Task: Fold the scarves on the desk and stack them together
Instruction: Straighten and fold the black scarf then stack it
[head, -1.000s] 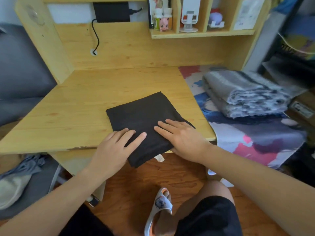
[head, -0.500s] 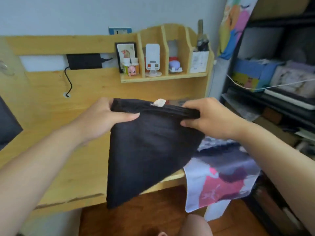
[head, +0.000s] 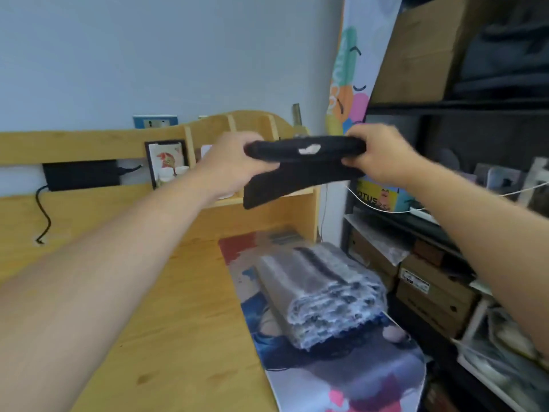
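Head view. We see the folded black scarf (head: pixel 300 166) held in the air above the worktop (head: pixel 184 322), the left hand (head: pixel 234 162) and right hand (head: pixel 383 156) each gripping one end. The folded grey scarf (head: pixel 320 292) lies on the printed mat (head: pixel 341 379) below. We judge the stacking step in hand: next, lower the black scarf squarely onto the grey one.

Bare desk top (head: pixel 184 322) left of the grey folded scarf (head: pixel 320 289); shelf unit (head: pixel 445 263) crowding right.
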The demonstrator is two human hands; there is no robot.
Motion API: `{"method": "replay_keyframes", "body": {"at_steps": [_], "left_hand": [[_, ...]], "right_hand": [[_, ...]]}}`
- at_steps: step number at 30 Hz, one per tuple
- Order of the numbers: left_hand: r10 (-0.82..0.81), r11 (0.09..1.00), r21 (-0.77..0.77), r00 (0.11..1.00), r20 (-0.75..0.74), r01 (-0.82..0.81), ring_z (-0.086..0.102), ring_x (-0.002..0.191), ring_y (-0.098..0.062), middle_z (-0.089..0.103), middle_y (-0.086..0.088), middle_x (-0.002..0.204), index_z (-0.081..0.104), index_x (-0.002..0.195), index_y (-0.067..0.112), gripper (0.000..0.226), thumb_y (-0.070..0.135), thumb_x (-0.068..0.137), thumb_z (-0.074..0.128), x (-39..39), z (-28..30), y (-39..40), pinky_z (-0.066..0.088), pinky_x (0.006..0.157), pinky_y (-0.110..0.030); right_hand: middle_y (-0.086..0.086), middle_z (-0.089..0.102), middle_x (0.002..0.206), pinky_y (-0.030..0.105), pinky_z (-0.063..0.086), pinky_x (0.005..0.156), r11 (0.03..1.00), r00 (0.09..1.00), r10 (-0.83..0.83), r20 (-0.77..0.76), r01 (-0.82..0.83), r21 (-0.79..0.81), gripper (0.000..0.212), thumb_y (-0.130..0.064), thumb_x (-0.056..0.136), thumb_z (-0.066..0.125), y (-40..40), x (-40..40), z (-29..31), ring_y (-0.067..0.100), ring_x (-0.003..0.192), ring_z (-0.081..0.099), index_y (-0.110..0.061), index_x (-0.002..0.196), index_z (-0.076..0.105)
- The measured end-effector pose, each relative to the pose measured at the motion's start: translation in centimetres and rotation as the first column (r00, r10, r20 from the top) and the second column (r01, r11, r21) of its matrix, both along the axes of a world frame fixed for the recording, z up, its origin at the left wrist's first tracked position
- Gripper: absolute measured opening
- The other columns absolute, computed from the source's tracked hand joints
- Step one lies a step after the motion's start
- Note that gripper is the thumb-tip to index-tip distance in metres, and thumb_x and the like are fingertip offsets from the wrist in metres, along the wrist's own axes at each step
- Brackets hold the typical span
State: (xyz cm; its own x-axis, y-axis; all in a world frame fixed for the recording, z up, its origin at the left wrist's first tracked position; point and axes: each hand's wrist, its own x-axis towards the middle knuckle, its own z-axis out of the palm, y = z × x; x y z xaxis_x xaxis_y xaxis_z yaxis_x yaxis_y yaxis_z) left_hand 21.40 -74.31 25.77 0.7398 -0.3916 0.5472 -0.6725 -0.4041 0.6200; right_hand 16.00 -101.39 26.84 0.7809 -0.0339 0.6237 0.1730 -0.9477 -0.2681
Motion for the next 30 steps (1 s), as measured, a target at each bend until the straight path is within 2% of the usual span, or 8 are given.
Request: {"method": "replay_keyframes", "body": {"at_steps": [5,9,15,21,24,25,27,30], "left_hand": [[0.024,0.969,0.245,0.998,0.065,-0.039,0.061,0.087,-0.013,0.062,0.012,0.09,0.071,0.092,0.027,0.003,0.024,0.09,0.072,0.1,-15.4,-2.8,0.049,0.077,-0.034],[0.051,0.951,0.308,0.994,-0.092,-0.02,0.046,0.122,-0.01,0.051,0.012,0.121,0.064,0.132,0.023,0.038,0.015,0.096,0.065,-3.2,-27.9,-3.7,0.044,0.099,-0.028],[-0.048,0.98,0.194,0.999,0.002,0.046,0.042,0.115,-0.006,0.049,0.016,0.113,0.066,0.116,0.026,0.02,0.032,0.097,0.064,-2.7,-25.7,-3.1,0.04,0.099,-0.028],[-0.336,0.826,0.506,0.938,0.09,0.248,0.044,0.118,-0.011,0.052,0.013,0.122,0.063,0.123,0.034,0.028,0.044,0.097,0.059,-5.4,-25.8,-2.9,0.042,0.099,-0.037],[-0.123,0.979,0.138,0.978,-0.17,0.147,0.06,0.098,-0.008,0.065,0.015,0.103,0.055,0.132,0.039,0.034,0.052,0.101,0.049,-4.3,-23.4,-3.8,0.051,0.091,-0.039],[-0.032,0.994,0.099,0.98,-0.194,0.052,0.062,0.098,-0.011,0.065,0.013,0.102,0.056,0.132,0.036,0.035,0.051,0.103,0.044,-3.1,-22.5,-4.6,0.051,0.091,-0.041],[0.153,0.932,0.343,0.985,-0.081,-0.117,0.053,0.122,-0.025,0.059,0.002,0.126,0.055,0.137,0.031,0.043,0.052,0.104,0.038,-1.1,-21.3,-6.4,0.043,0.105,-0.046],[0.096,0.721,0.692,0.995,-0.041,-0.041,0.001,0.154,-0.038,0.01,-0.01,0.167,0.041,0.149,0.033,0.055,0.056,0.099,0.04,-1.0,-23.3,-9.0,0.005,0.124,-0.055]], "right_hand": [[0.01,0.062,0.11,0.041,0.051,0.08,0.987,0.938,-0.139,-0.319,0.104,-0.124,0.033,-0.011,0.085,0.064,-2.5,0.6,-15.7,0.034,0.099,0.062,-0.022,0.114,0.054],[0.011,0.047,0.144,0.04,0.049,0.097,0.966,0.845,-0.235,-0.481,0.15,-0.21,0.062,-0.004,0.087,0.057,-2.7,-3.1,-25.7,0.031,0.128,0.051,-0.02,0.144,0.041],[0.01,0.058,0.127,0.046,0.054,0.081,0.945,0.945,-0.209,-0.254,0.128,-0.301,0.054,0.005,0.077,0.062,-4.2,-2.4,-24.0,0.033,0.119,0.055,-0.015,0.126,0.052],[-0.002,0.061,0.102,0.034,0.048,0.077,0.855,0.844,-0.36,-0.397,0.129,-0.502,0.05,0.0,0.067,0.071,-3.9,-3.8,-24.3,0.024,0.104,0.059,-0.023,0.107,0.051],[0.001,0.063,0.083,0.033,0.046,0.076,0.735,0.857,-0.439,-0.269,0.17,-0.657,0.019,-0.005,0.08,0.062,-2.3,-2.8,-20.9,0.028,0.091,0.061,-0.021,0.088,0.069],[0.005,0.065,0.08,0.035,0.05,0.075,0.748,0.868,-0.443,-0.223,0.221,-0.626,0.018,-0.007,0.084,0.059,-1.7,-1.8,-19.7,0.031,0.087,0.061,-0.019,0.086,0.072],[0.012,0.069,0.092,0.041,0.054,0.079,0.891,0.905,-0.355,-0.234,0.252,-0.377,0.023,-0.008,0.089,0.053,-0.1,1.0,-17.4,0.034,0.092,0.062,-0.018,0.094,0.074],[0.01,0.059,0.14,0.041,0.044,0.108,0.992,0.9,-0.124,-0.419,0.118,-0.041,0.038,-0.022,0.102,0.046,2.6,6.3,-16.7,0.032,0.13,0.052,-0.021,0.137,0.058]]}}
